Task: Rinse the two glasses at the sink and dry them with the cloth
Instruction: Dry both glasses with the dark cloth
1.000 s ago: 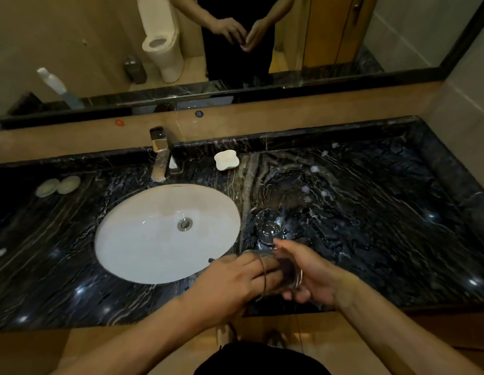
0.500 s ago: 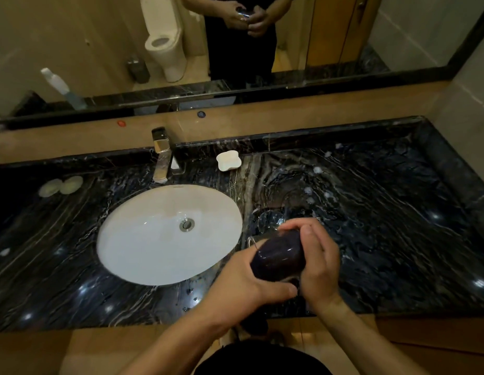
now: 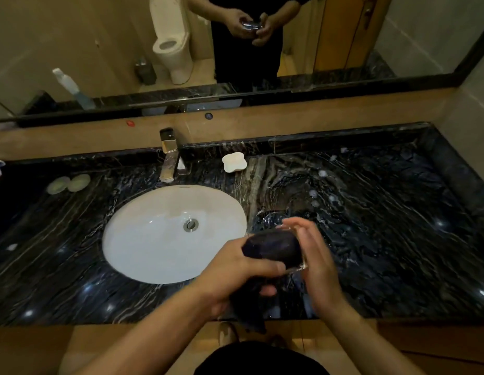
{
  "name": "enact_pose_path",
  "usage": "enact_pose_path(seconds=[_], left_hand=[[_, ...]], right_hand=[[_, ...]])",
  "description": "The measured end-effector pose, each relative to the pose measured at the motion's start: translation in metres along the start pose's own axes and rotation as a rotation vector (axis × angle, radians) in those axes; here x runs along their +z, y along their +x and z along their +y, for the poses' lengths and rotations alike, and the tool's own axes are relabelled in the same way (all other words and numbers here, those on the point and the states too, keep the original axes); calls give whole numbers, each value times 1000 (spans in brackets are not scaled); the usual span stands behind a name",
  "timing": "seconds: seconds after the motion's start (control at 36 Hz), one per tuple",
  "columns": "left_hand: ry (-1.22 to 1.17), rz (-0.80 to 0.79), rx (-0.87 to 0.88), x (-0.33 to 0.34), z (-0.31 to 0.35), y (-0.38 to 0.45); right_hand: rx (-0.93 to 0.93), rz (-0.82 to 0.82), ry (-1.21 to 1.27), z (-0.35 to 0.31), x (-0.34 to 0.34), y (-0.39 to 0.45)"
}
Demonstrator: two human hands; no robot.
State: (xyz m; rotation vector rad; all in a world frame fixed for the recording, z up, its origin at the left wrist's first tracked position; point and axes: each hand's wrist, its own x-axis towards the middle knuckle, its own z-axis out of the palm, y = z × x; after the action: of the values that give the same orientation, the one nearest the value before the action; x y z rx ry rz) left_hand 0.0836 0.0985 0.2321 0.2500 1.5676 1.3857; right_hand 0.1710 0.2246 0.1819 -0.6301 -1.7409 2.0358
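Two hands work one glass (image 3: 300,262) above the tabletop (image 3: 384,239): your left hand (image 3: 235,277) grips the dark cloth (image 3: 273,246) stuffed inside, your right hand (image 3: 315,255) clasps the glass steady for drying.

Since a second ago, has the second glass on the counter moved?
No. The second glass stands on the counter at the same spot just right of the sink rim, now partly hidden behind the right hand.

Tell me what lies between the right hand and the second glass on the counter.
Nothing visible. The second glass stands just beyond the right hand, which holds the first glass while the left hand works the cloth.
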Motion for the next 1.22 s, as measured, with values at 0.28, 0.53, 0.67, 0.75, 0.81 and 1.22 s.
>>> enact_pose_path(seconds=[0.28, 0.53, 0.67, 0.75, 0.81, 1.22], left_hand=[[18, 37, 102, 25, 1, -13], [1508, -84, 906, -1, -24, -8], [1383, -67, 875, -13, -28, -4], [586, -11, 344, -3, -11, -7], [26, -10, 11, 2, 2, -8], [903, 41, 408, 14, -8, -5]], right_hand=[[-295, 228, -111, -5, 4, 0], [634, -69, 94, -30, -5, 1], [569, -266, 117, -22, -9, 1], [287, -141, 186, -9, -8, -4], [8, -99, -5, 0, -8, -7], [39, 173, -113, -4, 3, 10]])
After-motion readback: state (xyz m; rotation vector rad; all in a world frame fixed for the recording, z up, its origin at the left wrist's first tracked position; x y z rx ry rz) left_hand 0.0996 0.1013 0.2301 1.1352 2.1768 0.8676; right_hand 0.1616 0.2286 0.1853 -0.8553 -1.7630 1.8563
